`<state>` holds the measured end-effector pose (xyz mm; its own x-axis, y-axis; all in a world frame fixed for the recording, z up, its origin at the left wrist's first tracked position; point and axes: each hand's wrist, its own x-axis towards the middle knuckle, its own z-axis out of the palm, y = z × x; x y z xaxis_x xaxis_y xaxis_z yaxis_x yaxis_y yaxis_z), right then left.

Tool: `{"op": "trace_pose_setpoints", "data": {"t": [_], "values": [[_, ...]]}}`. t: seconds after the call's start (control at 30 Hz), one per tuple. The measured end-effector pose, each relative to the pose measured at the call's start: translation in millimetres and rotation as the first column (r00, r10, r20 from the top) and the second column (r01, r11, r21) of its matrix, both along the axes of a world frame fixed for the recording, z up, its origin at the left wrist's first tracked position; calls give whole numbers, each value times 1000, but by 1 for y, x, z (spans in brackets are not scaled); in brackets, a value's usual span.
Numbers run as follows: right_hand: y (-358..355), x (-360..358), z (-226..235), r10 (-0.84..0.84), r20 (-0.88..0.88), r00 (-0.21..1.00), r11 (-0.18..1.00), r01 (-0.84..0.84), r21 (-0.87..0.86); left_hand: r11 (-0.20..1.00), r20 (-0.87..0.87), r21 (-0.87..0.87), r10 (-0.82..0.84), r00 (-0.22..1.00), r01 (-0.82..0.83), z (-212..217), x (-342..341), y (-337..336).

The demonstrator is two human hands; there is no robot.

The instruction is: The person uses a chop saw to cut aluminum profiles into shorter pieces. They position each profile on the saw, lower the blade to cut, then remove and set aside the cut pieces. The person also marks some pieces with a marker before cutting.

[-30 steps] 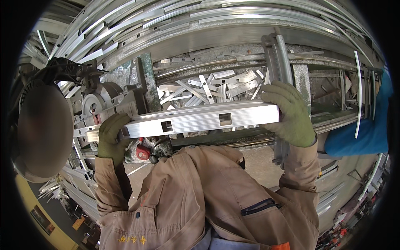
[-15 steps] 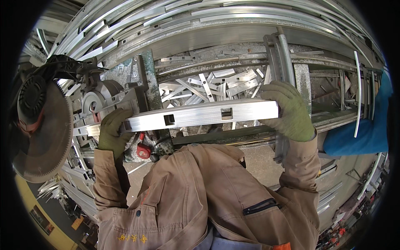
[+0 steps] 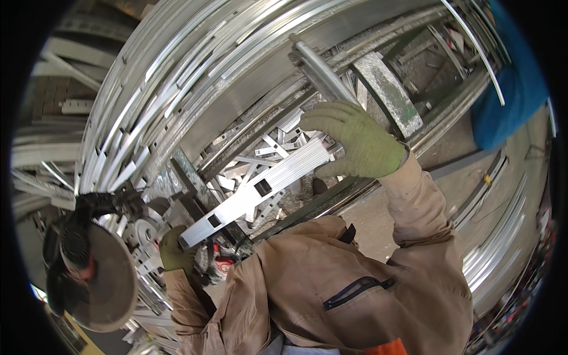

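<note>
From the head view, a ribbed aluminium bar (image 3: 260, 189) with two square slots ran tilted between both gloved hands. The right hand (image 3: 358, 142) had its fingers (image 3: 322, 121) wrapped over the bar's upper end. The left hand (image 3: 173, 251) gripped the lower end from beneath. A circular saw (image 3: 89, 272) sat just left of the left fingers, and stacked metal profiles (image 3: 177, 100) lay above.

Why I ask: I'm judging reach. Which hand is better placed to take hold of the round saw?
Left, probably. The left hand grips the bar's lower end close beside the saw. The right hand holds the bar's upper end, far off on the other side.
</note>
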<state>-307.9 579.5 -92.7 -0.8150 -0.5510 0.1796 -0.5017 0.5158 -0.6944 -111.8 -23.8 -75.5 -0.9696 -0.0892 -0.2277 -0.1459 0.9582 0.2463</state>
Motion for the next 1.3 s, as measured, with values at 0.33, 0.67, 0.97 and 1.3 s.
{"op": "trace_pose_setpoints", "data": {"t": [0.33, 0.67, 0.97, 1.3], "values": [[13, 23, -15, -118, -29, 993, 984, 113, -141, 955, 85, 250, 144, 986, -161, -18, 8, -21], [10, 14, -24, -65, -74, 995, 993, 58, -103, 951, 120, 238, 171, 978, -195, -13, 9, -17], [6, 7, -17, -17, -3, 1000, 989, 16, -147, 996, -38, 32, -81, 996, 82, 13, -12, 19], [-22, 23, 26, -67, 304, 950, 969, 135, -208, 996, -65, -55, -75, 995, 72, 13, 2, 12]]}}
